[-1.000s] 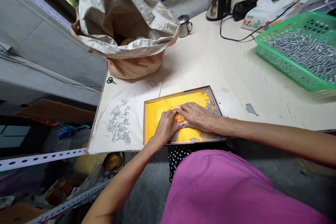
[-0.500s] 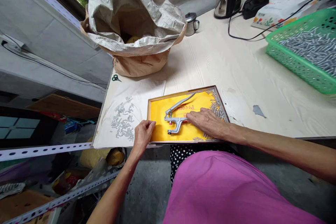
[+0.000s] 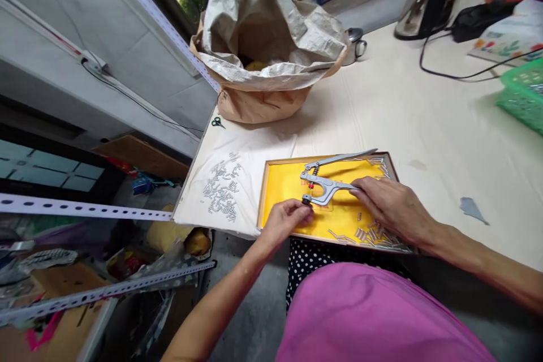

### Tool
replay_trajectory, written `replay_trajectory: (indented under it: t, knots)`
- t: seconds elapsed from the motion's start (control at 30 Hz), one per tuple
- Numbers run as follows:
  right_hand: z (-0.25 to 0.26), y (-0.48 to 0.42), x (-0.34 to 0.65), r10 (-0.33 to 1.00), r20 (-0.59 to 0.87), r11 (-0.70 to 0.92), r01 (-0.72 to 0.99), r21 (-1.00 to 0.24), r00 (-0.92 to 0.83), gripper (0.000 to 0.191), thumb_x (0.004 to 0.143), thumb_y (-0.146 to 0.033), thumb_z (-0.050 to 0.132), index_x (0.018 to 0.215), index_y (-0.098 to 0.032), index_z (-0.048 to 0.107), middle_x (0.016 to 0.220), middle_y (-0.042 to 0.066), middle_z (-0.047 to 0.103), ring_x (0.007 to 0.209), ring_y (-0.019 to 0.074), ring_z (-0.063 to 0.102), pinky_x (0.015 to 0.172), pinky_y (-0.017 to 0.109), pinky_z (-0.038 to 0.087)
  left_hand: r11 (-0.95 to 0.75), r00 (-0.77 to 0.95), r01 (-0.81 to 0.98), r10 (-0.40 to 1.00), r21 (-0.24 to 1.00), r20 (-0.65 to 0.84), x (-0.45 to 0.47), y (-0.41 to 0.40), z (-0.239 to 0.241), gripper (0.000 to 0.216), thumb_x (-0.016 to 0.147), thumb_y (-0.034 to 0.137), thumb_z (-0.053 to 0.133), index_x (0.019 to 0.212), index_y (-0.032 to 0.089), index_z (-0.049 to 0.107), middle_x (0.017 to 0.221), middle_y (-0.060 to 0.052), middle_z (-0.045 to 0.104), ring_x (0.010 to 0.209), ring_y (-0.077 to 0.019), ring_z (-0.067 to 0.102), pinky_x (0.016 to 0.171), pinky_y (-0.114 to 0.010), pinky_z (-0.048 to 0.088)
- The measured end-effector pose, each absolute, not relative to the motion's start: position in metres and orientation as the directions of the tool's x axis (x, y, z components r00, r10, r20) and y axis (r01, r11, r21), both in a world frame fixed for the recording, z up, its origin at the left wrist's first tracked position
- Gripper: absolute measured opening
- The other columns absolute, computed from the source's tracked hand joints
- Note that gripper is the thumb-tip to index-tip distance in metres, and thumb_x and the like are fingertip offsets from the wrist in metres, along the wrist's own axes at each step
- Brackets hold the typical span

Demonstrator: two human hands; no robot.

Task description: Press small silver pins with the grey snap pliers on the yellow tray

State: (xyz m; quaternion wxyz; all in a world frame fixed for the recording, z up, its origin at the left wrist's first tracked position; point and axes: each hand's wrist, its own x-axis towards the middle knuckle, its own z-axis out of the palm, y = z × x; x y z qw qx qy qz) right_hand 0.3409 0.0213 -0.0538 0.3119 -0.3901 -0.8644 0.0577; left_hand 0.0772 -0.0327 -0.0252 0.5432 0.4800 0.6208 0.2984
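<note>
My right hand (image 3: 392, 209) grips the end of the lower handle of grey snap pliers (image 3: 328, 195), held over the shallow tray (image 3: 262, 195). The pliers' handles are spread, with a coil spring between them, and their jaws stand apart. My left hand (image 3: 285, 220) is pinched at the tip of the lower jaw, by its black round die. What its fingertips hold, if anything, I cannot make out. Yellow lines the tray, and small silvery spring-like pieces (image 3: 373, 235) lie along its right and near sides. More small metal pieces (image 3: 223, 186) are scattered on white cloth to the left.
An open woven sack (image 3: 267, 104) stands behind the tray. Small scissors (image 3: 218, 122) lie near the table's left edge. Farther right are a lidded metal cup (image 3: 353, 48), a kettle (image 3: 428, 0), a black cord (image 3: 441, 74), a green basket (image 3: 524, 96) and a grey scrap (image 3: 473, 209).
The right hand has raised the pliers off the tray's yellow bottom. My left hand has moved from the tray's left edge to the lower jaw. The view has shifted left.
</note>
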Motion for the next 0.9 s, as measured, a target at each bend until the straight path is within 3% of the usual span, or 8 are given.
replay_trajectory:
  t: [0.07, 0.17, 0.3, 0.43, 0.63, 0.9]
  knots:
    - [-0.055, 0.022, 0.341, 0.735, 0.485, 0.665, 0.642, -0.381, -0.474, 0.027, 0.103, -0.033, 0.037, 0.098, -0.019, 0.059, 0.085, 0.006, 0.068, 0.070, 0.0181, 0.058, 0.067, 0.032, 0.039, 0.261, -0.170, 0.442, 0.964, 0.858, -0.205, 0.049, -0.019, -0.022, 0.030, 0.087, 0.042, 0.061, 0.091, 0.014, 0.072, 0.085, -0.007, 0.072, 0.079, -0.0177, 0.067, 0.076, -0.029, 0.052]
    - [-0.060, 0.022, 0.338, 0.740, 0.457, 0.667, 0.629, -0.399, -0.494, 0.029, 0.103, -0.035, 0.036, 0.093, -0.020, 0.059, 0.081, 0.005, 0.066, 0.067, 0.0175, 0.057, 0.066, 0.032, 0.038, 0.267, -0.379, 0.797, 0.920, 0.541, 0.104, -0.012, -0.002, -0.020, 0.019, 0.089, 0.025, 0.056, 0.089, 0.015, 0.073, 0.094, -0.009, 0.070, 0.092, -0.0211, 0.064, 0.088, -0.032, 0.047]
    - [-0.073, 0.020, 0.331, 0.703, 0.375, 0.711, 0.584, -0.392, -0.604, 0.031, 0.104, -0.035, 0.033, 0.086, -0.022, 0.055, 0.074, 0.001, 0.061, 0.062, 0.0156, 0.053, 0.065, 0.030, 0.035, 0.298, -0.304, 0.951, 0.950, 0.080, 0.072, -0.072, 0.000, -0.029, 0.024, 0.092, 0.020, 0.049, 0.099, 0.016, 0.072, 0.101, -0.011, 0.064, 0.103, -0.0253, 0.057, 0.090, -0.034, 0.044]
    - [-0.087, 0.019, 0.323, 0.690, 0.248, 0.712, 0.577, -0.400, -0.680, 0.028, 0.104, -0.030, 0.034, 0.083, -0.023, 0.052, 0.075, 0.000, 0.059, 0.064, 0.0157, 0.053, 0.067, 0.031, 0.034, 0.162, -0.169, 0.977, 0.985, -0.142, -0.036, -0.088, -0.007, -0.038, 0.031, 0.097, 0.019, 0.038, 0.098, 0.016, 0.069, 0.104, -0.012, 0.060, 0.106, -0.0262, 0.051, 0.086, -0.034, 0.041]
    - [-0.089, 0.022, 0.319, 0.751, 0.111, 0.647, 0.691, -0.323, -0.651, 0.019, 0.101, -0.031, 0.042, 0.089, -0.023, 0.053, 0.079, 0.001, 0.061, 0.064, 0.0174, 0.053, 0.063, 0.031, 0.030, 0.150, -0.156, 0.982, 0.987, -0.112, -0.046, -0.097, -0.010, -0.041, 0.031, 0.096, 0.014, 0.036, 0.101, 0.015, 0.067, 0.100, -0.011, 0.059, 0.099, -0.0239, 0.053, 0.087, -0.034, 0.042]
    - [-0.088, 0.024, 0.316, 0.730, 0.110, 0.674, 0.684, -0.279, -0.674, 0.016, 0.100, -0.029, 0.043, 0.090, -0.022, 0.053, 0.081, 0.002, 0.060, 0.066, 0.0181, 0.055, 0.064, 0.032, 0.030, 0.203, -0.211, 0.967, 0.977, 0.157, 0.039, -0.096, -0.009, -0.032, 0.021, 0.089, 0.015, 0.049, 0.095, 0.014, 0.069, 0.098, -0.011, 0.066, 0.095, -0.0229, 0.062, 0.088, -0.035, 0.047]
